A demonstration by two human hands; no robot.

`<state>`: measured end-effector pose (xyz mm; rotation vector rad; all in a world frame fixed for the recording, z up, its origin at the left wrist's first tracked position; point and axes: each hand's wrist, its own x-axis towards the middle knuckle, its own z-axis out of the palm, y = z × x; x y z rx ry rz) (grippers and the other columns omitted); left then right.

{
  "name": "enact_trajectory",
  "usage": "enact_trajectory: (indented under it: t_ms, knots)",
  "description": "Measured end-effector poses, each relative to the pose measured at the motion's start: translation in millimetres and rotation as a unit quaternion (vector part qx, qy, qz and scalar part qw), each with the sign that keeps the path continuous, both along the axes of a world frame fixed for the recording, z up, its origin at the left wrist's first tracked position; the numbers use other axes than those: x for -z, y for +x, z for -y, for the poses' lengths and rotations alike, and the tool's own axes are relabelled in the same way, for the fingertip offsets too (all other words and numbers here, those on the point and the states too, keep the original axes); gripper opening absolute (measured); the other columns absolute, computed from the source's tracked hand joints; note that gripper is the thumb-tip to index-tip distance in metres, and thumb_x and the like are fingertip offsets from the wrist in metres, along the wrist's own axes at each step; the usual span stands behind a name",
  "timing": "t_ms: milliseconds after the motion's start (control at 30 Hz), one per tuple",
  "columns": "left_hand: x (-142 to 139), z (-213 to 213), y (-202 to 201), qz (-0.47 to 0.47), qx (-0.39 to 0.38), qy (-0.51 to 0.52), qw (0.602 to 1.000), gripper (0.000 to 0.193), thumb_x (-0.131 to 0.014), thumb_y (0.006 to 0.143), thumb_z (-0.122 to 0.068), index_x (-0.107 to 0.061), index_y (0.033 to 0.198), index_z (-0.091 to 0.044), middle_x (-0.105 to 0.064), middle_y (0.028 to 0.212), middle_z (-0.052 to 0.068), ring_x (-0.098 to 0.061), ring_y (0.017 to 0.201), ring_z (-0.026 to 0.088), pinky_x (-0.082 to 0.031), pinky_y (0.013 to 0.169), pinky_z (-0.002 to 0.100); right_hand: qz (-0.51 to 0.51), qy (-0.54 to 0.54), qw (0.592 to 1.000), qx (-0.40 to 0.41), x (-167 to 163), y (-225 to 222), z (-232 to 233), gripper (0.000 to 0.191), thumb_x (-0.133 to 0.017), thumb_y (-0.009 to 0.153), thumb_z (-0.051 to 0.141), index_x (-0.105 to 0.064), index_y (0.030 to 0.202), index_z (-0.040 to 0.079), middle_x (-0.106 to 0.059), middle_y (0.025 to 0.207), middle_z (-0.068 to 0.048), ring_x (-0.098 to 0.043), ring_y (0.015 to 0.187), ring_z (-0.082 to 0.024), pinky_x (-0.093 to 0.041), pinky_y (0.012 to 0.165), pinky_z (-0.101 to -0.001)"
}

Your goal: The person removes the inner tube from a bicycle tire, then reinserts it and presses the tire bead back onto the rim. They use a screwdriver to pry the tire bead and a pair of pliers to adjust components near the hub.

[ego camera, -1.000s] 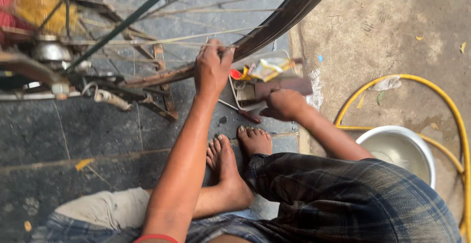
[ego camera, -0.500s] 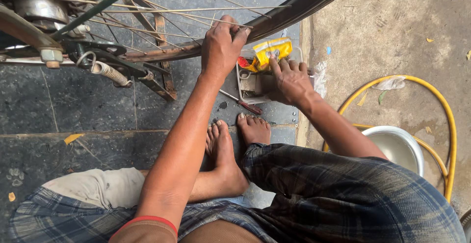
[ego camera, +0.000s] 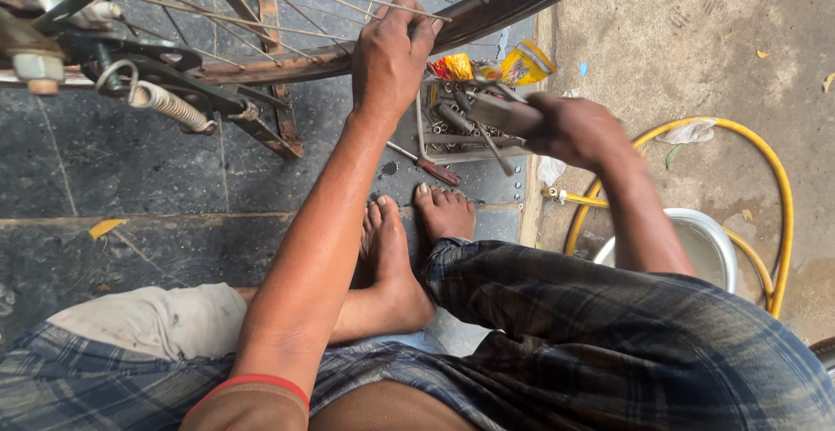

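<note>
The black rubber-tyred bicycle wheel (ego camera: 513,5) is standing above the bare feet. The left hand (ego camera: 391,57) is curling closed over its rim; the right hand (ego camera: 578,126) is clenching a blurred grey metal tool (ego camera: 496,113) beside the wheel, over an open tray of metal parts (ego camera: 452,126). Steadying the rim firmly would help.

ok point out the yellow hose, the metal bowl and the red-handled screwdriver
yellow hose (ego camera: 780,189), head view, on the right-hand bend of its loop
metal bowl (ego camera: 715,248), head view, on its bare rim by the knee
red-handled screwdriver (ego camera: 442,172), head view, on its red handle beside the toes
</note>
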<state>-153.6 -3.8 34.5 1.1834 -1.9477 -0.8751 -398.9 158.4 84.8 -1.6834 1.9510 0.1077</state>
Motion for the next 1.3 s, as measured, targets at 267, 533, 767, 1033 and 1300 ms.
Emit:
enact_trajectory:
  t_ms: [267, 533, 767, 1033, 1300]
  knots:
    - [-2, -15, 6, -0.111, -0.005, -0.083, 0.99, 0.027, -0.067, 0.096, -0.011, -0.058, 0.121, -0.006, -0.066, 0.113, 0.014, -0.066, 0.106, 0.036, -0.053, 0.093, 0.046, 0.283, -0.115, 0.894, 0.328, 34, -91, -48, 0.069, -0.081, 0.08, 0.024, -0.056, 0.138, -0.002, -0.07, 0.117, -0.018, -0.069, 0.102, -0.029, -0.057, 0.092, -0.0441]
    - [33, -67, 8, 0.217, 0.247, -0.111, 0.938, 0.012, -0.068, 0.082, -0.02, -0.075, 0.083, -0.01, -0.073, 0.091, 0.011, -0.066, 0.096, 0.033, -0.049, 0.083, 0.051, 0.305, -0.147, 0.814, 0.472, 124, -105, -84, 0.057, -0.081, 0.087, 0.024, -0.059, 0.13, -0.007, -0.07, 0.113, -0.013, -0.067, 0.098, -0.021, -0.055, 0.089, -0.0361]
    - [74, -41, -40, 0.474, 0.36, -0.168, 0.786, 0.027, -0.058, 0.092, -0.023, -0.083, 0.099, -0.014, -0.077, 0.105, 0.01, -0.063, 0.113, 0.031, -0.034, 0.104, 0.054, 0.319, -0.172, 0.829, 0.425, 78, -76, -68, 0.057, -0.081, 0.086, 0.02, -0.058, 0.131, -0.005, -0.07, 0.111, -0.013, -0.067, 0.096, -0.02, -0.057, 0.084, -0.0333]
    - [78, -35, -47, 0.541, 0.38, -0.149, 0.735, 0.029, -0.055, 0.093, -0.022, -0.078, 0.11, -0.018, -0.074, 0.11, 0.006, -0.061, 0.116, 0.032, -0.019, 0.11, 0.068, 0.103, -0.078, 0.968, 0.214, 5, -30, -15, 0.064, -0.086, 0.077, 0.02, -0.064, 0.135, 0.006, -0.075, 0.113, -0.019, -0.071, 0.099, -0.029, -0.054, 0.085, -0.041]
    - [92, -20, -35, 0.385, 0.347, -0.152, 0.841, 0.023, -0.063, 0.084, -0.014, -0.078, 0.102, -0.014, -0.077, 0.086, 0.006, -0.069, 0.097, 0.031, -0.018, 0.112, 0.069, 0.132, -0.098, 0.964, 0.209, 10, -27, -14, 0.069, -0.087, 0.075, 0.027, -0.062, 0.136, 0.009, -0.075, 0.114, -0.017, -0.073, 0.105, -0.031, -0.055, 0.09, -0.0411]
